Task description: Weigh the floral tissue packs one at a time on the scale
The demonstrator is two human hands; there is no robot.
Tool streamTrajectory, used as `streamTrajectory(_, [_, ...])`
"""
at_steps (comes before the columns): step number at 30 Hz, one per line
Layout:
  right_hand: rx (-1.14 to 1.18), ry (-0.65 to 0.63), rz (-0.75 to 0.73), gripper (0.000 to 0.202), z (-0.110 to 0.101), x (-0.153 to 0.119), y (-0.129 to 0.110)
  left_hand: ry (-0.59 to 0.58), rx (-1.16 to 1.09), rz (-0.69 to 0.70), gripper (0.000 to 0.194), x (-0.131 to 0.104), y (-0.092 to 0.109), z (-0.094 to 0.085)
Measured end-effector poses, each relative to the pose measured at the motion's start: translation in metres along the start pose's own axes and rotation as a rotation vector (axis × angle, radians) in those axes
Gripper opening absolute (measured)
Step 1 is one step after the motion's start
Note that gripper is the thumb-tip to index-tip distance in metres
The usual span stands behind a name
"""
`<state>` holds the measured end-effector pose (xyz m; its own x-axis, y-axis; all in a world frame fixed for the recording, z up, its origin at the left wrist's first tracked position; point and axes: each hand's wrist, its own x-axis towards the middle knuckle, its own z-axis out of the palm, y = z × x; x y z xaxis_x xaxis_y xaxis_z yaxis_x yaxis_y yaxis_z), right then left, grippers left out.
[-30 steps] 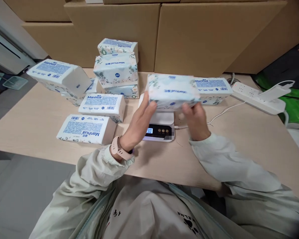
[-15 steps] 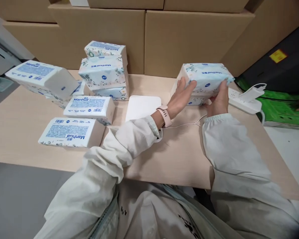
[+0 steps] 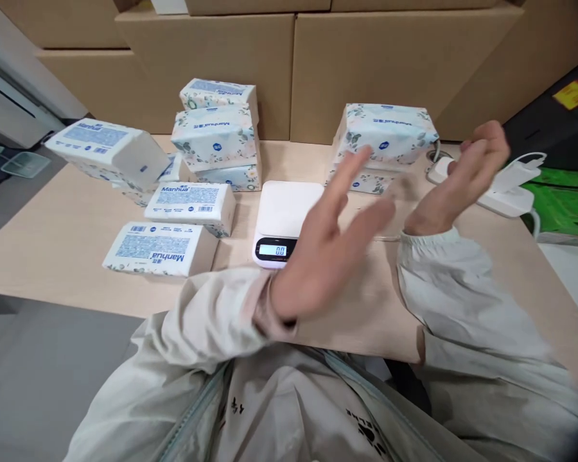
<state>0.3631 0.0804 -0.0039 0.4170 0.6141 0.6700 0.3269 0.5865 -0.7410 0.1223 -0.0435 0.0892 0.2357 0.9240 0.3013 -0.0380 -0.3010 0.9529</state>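
Note:
My left hand is over the table just right of the white kitchen scale, blurred, fingers apart and holding nothing. The scale's display reads 0.0, and its plate carries nothing. My right hand is raised beside the right-hand stack, fingers spread and empty. In that stack, one tissue pack with a floral print lies on another tissue pack. Neither hand visibly touches them.
Left of the scale lie several more tissue packs, some stacked, one tilted. Cardboard boxes line the back. A white power strip with a plugged-in charger sits at right. A thin cable runs across the table.
Both hands have let go of the upper tissue pack, which now rests on the right stack. My left hand has drawn back toward me; my right hand has moved right. The scale's display is now uncovered.

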Motion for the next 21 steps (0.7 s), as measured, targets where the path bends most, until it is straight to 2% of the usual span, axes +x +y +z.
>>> streamTrajectory(1, [0.03, 0.168, -0.062, 0.04, 0.007, -0.008, -0.028, -0.039, 0.046, 0.073, 0.036, -0.028, 0.02, -0.007])
streamTrajectory(2, [0.081, 0.135, -0.057, 0.031, 0.016, -0.019, -0.057, -0.02, 0.11, 0.131, 0.024, -0.052, 0.035, -0.015])
streamTrajectory(3, [0.131, 0.037, -0.025, 0.024, 0.024, -0.032, -0.084, 0.087, 0.155, 0.163, 0.017, -0.071, 0.045, -0.026])
streamTrajectory(5, [0.152, -0.306, 0.083, 0.022, 0.036, -0.063, -0.132, 0.456, 0.229, 0.329, 0.022, -0.095, 0.046, -0.054])
streamTrajectory(7, [0.19, -0.733, 0.271, 0.028, 0.045, -0.096, -0.161, 0.864, 0.279, 0.523, 0.023, -0.106, 0.026, -0.093])
streamTrajectory(9, [0.254, -1.07, 0.488, 0.042, 0.054, -0.126, -0.173, 1.105, 0.327, 0.583, 0.015, -0.116, -0.001, -0.137])
streamTrajectory(11, [0.317, -1.241, 0.667, 0.06, 0.069, -0.15, -0.174, 1.25, 0.35, 0.466, 0.012, -0.129, -0.026, -0.179])
streamTrajectory(13, [0.34, -1.284, 0.775, 0.077, 0.09, -0.168, -0.172, 1.251, 0.298, 0.256, 0.018, -0.144, -0.042, -0.211])
streamTrajectory(14, [0.336, -1.278, 0.811, 0.083, 0.102, -0.175, -0.173, 1.212, 0.258, 0.154, 0.021, -0.151, -0.047, -0.221])
streamTrajectory(16, [0.349, -1.253, 0.849, 0.091, 0.123, -0.186, -0.178, 1.073, 0.178, -0.005, 0.035, -0.166, -0.05, -0.225])
streamTrajectory(18, [0.406, -1.229, 0.796, 0.091, 0.13, -0.196, -0.188, 0.918, 0.142, -0.071, 0.049, -0.179, -0.047, -0.211])
streamTrajectory(21, [0.424, -1.167, 0.606, 0.089, 0.11, -0.211, -0.201, 0.782, 0.207, 0.011, 0.048, -0.198, -0.035, -0.17])
